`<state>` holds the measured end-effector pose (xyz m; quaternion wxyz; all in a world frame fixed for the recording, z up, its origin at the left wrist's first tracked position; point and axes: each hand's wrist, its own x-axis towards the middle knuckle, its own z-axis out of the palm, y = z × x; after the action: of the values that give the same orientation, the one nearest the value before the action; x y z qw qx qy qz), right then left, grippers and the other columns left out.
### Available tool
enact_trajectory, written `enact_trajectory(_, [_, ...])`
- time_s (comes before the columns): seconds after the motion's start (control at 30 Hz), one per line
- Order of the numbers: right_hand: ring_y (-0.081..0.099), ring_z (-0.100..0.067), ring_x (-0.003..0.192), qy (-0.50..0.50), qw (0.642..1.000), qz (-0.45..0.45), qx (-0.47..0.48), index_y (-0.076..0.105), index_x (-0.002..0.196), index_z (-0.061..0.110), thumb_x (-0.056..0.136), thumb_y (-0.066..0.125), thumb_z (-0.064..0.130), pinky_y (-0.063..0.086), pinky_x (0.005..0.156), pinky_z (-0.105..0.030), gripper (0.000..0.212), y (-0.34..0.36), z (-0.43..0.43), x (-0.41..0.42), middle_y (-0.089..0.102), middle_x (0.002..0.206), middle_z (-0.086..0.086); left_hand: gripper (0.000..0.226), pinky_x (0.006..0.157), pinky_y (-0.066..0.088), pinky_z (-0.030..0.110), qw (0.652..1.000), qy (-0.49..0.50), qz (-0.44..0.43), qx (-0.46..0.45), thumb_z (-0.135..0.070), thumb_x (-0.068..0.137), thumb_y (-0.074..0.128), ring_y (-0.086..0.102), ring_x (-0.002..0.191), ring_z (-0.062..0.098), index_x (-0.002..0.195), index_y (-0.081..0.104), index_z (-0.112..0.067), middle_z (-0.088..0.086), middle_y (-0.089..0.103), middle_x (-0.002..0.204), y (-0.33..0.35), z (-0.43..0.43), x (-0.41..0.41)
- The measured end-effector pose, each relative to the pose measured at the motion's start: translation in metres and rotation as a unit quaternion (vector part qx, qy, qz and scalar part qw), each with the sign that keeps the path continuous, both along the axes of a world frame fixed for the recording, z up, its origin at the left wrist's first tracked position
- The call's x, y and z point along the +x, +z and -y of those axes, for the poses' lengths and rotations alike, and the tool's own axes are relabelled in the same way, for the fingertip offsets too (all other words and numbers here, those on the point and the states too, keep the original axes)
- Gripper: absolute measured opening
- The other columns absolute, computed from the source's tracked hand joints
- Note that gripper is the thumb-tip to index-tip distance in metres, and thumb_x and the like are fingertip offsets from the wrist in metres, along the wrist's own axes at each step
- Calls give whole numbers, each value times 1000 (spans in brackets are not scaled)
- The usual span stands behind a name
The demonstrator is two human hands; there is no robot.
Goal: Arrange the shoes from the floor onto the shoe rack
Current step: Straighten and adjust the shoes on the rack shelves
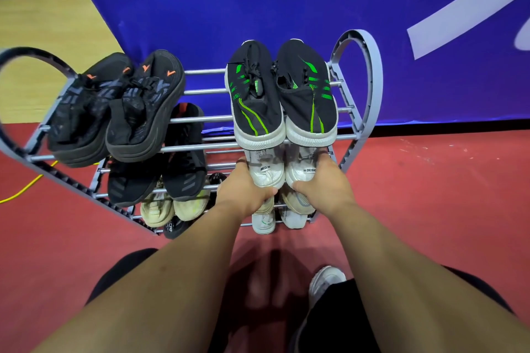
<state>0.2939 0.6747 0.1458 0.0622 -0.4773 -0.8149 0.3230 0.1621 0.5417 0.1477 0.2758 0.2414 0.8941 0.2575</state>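
Observation:
A grey tiered shoe rack (200, 92) stands against a blue banner. On its second tier at the right lie two white sneakers. My left hand (243, 189) grips the heel of the left white sneaker (265, 170). My right hand (324, 180) grips the heel of the right white sneaker (301, 169). Directly above them on the top tier rests a black pair with green stripes (281, 94). A black pair with orange marks (114, 106) sits at the top left.
A black pair (172, 163) fills the second tier's left side, beige shoes (172, 206) lie below it, and more white shoes (275, 218) sit on the lower right tiers. A yellow cable (23, 189) crosses the red floor at left. My own white shoe (327, 281) is near my knee.

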Motion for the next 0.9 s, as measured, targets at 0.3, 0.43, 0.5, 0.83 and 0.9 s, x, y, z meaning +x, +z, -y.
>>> enact_trajectory(0.3, [62, -30, 107, 1, 1000, 2, -13, 51, 121, 11, 74, 80, 29, 49, 81, -34, 58, 6, 2, 0, 60, 123, -8, 65, 92, 50, 38, 1000, 4, 22, 13, -44, 72, 87, 63, 106, 26, 117, 45, -23, -6, 64, 109, 4, 1, 2])
enact_trajectory(0.43, [62, -31, 101, -24, 998, -30, -46, 56, 117, 13, 81, 63, 20, 47, 77, -33, 37, 25, 5, 4, 63, 118, -7, 60, 81, 45, 30, 998, -2, 38, 44, -29, 70, 89, 63, 99, 19, 111, 45, -23, -7, 63, 108, 15, 8, 4])
enact_trajectory(0.5, [62, -31, 102, -59, 994, -60, -69, 64, 119, 14, 86, 51, 11, 46, 78, -32, 35, 38, 7, 11, 67, 117, -7, 54, 78, 43, 30, 999, -14, 17, 44, -24, 74, 84, 62, 100, 23, 113, 47, -17, -2, 63, 109, 23, 17, 5])
enact_trajectory(0.83, [58, -23, 58, -171, 912, -269, -258, 61, 88, 11, 91, 51, 4, 51, 51, -27, 13, 93, 49, 26, 59, 73, -9, 32, 82, 50, 26, 996, 31, -71, 32, -21, 86, 69, 68, 88, 17, 118, 67, -22, -4, 73, 102, 68, 130, -16])
enact_trajectory(0.9, [51, -20, 52, -136, 912, -246, -298, 57, 91, 8, 94, 46, 0, 38, 44, -22, 14, 97, 70, 13, 55, 73, -10, 23, 74, 45, 25, 994, 50, -89, 26, -20, 88, 68, 65, 81, 19, 111, 68, -24, -4, 70, 92, 81, 159, -22])
